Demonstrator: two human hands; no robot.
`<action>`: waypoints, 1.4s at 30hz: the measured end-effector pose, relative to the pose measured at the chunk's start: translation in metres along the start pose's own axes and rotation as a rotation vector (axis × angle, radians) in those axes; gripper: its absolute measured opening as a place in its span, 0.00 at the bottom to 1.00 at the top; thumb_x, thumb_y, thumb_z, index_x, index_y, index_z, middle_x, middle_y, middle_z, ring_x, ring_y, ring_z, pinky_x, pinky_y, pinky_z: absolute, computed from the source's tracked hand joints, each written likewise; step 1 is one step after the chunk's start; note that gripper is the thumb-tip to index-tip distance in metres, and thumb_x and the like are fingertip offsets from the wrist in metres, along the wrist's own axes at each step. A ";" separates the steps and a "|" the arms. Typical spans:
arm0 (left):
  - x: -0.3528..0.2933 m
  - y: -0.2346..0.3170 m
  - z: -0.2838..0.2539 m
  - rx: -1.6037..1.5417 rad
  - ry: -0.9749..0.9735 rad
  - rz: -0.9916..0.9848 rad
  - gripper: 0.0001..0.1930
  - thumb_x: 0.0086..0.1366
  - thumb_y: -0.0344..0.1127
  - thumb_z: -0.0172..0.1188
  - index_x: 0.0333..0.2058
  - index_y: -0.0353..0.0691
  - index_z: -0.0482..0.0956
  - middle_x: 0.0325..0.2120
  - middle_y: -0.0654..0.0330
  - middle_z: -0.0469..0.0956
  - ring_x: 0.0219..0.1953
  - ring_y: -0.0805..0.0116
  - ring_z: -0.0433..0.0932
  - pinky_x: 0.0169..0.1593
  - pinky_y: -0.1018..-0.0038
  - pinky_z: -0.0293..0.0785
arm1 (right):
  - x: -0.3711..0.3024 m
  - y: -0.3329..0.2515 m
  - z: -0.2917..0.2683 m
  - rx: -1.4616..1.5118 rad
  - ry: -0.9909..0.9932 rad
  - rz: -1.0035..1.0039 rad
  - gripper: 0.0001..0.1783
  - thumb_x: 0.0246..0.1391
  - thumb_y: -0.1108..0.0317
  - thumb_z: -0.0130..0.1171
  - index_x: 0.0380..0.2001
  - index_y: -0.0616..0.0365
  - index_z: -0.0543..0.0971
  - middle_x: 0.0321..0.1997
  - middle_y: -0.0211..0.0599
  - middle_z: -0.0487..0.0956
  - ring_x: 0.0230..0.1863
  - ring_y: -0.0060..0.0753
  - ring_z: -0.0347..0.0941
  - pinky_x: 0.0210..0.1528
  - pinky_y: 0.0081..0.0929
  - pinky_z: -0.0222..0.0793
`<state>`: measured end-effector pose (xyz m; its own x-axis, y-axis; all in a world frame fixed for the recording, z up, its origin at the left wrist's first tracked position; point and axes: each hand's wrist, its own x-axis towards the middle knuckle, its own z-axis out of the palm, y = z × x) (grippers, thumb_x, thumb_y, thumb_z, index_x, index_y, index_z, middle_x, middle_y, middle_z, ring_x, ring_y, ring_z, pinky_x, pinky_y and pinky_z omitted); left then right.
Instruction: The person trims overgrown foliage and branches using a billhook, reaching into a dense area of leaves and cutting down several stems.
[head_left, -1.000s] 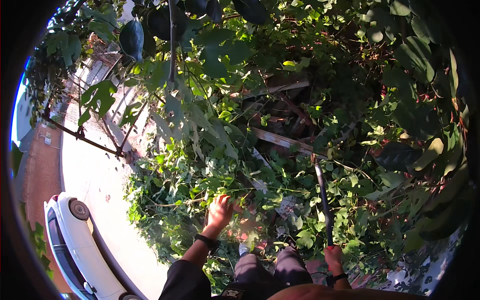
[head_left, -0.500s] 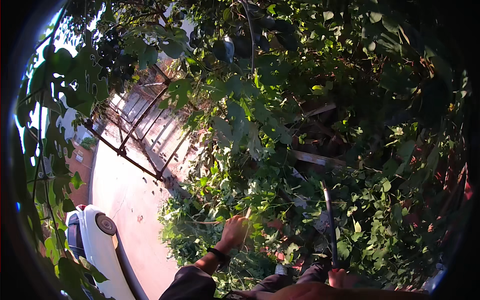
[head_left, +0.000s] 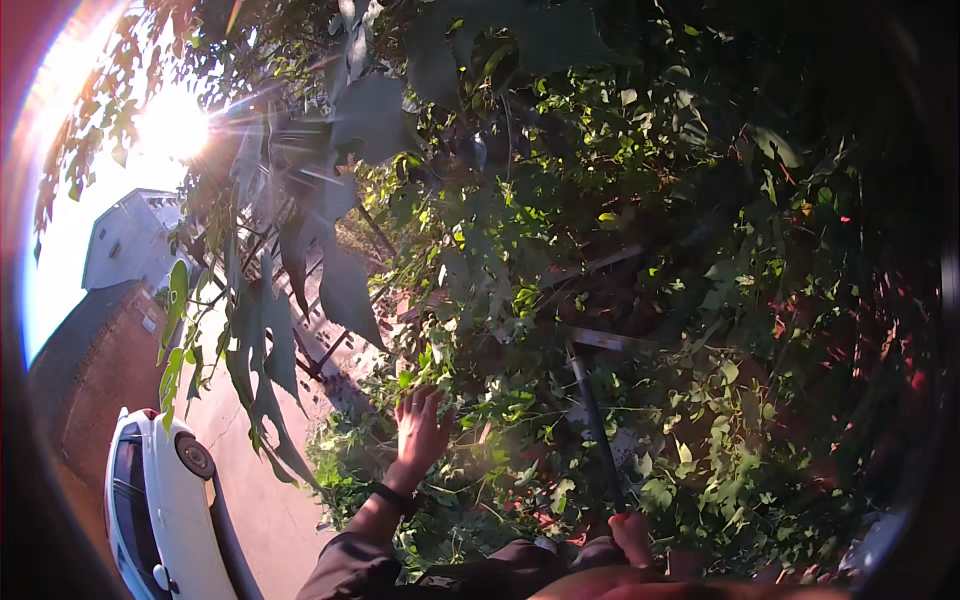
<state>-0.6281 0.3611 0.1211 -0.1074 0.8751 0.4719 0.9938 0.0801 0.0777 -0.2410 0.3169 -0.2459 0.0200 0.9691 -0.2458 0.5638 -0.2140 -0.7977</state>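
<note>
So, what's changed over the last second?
The left hand has opened, apparently releasing the vines. The tip of the black pole has swung left, toward the left end of the plank. The view tilted up. The right hand still grips the pole; the white car stays parked.

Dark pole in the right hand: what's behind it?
Behind the dark pole, gripped in the right hand, green leaves show, plus a pale plank near its far end. Whatever lies under the leaves is mostly covered; can't tell.
</note>
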 end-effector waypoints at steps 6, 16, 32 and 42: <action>0.069 0.096 -0.123 0.018 0.462 0.145 0.25 0.61 0.36 0.62 0.57 0.38 0.70 0.58 0.49 0.68 0.62 0.46 0.64 0.62 0.54 0.60 | 0.032 -0.072 -0.156 0.086 -0.178 -0.011 0.16 0.43 0.59 0.63 0.19 0.63 0.78 0.14 0.36 0.75 0.17 0.32 0.73 0.22 0.34 0.66; 0.160 0.047 -0.250 0.621 0.552 -0.326 0.21 0.63 0.47 0.60 0.50 0.40 0.75 0.45 0.49 0.80 0.53 0.50 0.75 0.55 0.53 0.64 | 0.045 -0.152 -0.288 0.494 -0.147 -0.247 0.13 0.54 0.72 0.59 0.17 0.56 0.70 0.12 0.26 0.69 0.11 0.18 0.64 0.14 0.21 0.58; 0.088 0.073 0.001 -0.555 0.321 -0.267 0.05 0.64 0.33 0.54 0.36 0.40 0.76 0.28 0.50 0.78 0.29 0.44 0.78 0.29 0.55 0.74 | 0.072 -0.437 -0.388 0.298 0.152 -0.790 0.14 0.54 0.66 0.63 0.22 0.62 0.72 0.16 0.24 0.67 0.21 0.16 0.61 0.25 0.25 0.58; 0.059 0.085 0.017 -0.178 0.085 -0.196 0.10 0.66 0.37 0.50 0.38 0.39 0.75 0.25 0.46 0.80 0.29 0.45 0.81 0.28 0.54 0.76 | 0.161 -0.384 -0.395 0.263 -0.082 -0.308 0.13 0.51 0.67 0.57 0.17 0.57 0.68 0.13 0.28 0.68 0.11 0.24 0.63 0.13 0.27 0.55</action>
<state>-0.5491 0.4273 0.1410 -0.3071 0.8074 0.5038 0.9335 0.1525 0.3246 -0.1277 0.6035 0.2382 -0.1879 0.9821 -0.0084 0.3028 0.0498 -0.9518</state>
